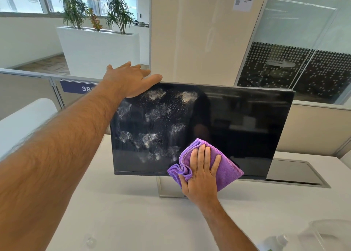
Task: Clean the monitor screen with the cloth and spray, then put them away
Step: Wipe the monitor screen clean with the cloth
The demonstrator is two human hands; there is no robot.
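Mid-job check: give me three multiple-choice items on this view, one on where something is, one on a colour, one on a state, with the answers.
1. Where is the left hand?
A. On the monitor's top left corner
B. Flat on the desk
C. On the spray bottle

2. What colour is the cloth?
A. Yellow
B. Purple
C. White

3. What state is the screen in?
A. Wiped dry all over
B. Cracked
C. Spray patches on its left half, not yet wiped

Answers:
1. A: its palm and fingers rest over that corner.
2. B: the cloth under the right hand is purple.
3. C: whitish spray blotches cover the left half, while the right half looks dark and clear.
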